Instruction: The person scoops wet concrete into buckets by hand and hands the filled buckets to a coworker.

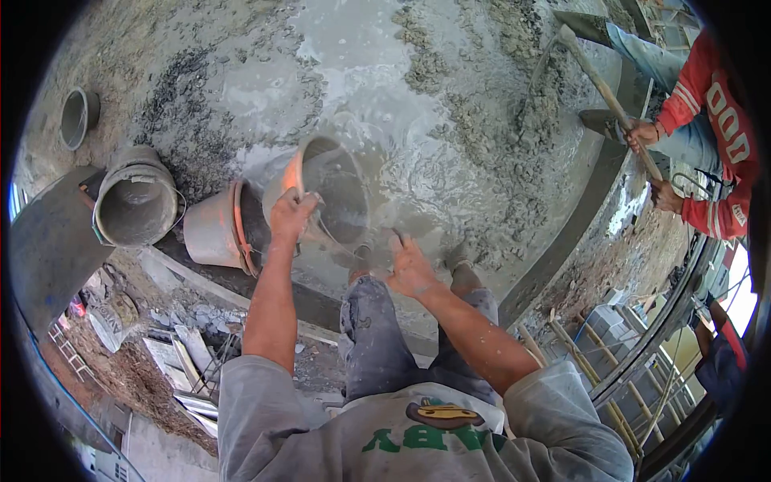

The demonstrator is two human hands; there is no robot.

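Note:
An orange-rimmed bucket, coated in grey cement, hangs tilted over wet concrete, its mouth turned up and to the right. My left hand is closed on the bucket's near left rim. To the right of the bucket, my right hand is held low over the wet mix, its fingers partly spread and nothing visible in them. Just left of the held bucket, an orange bucket lies on its side.
Further left are a stacked grey bucket and a smaller pail. A curved metal edge runs along the right. Beyond it a co-worker in red sleeves grips a long-handled hoe. Boards lie lower left.

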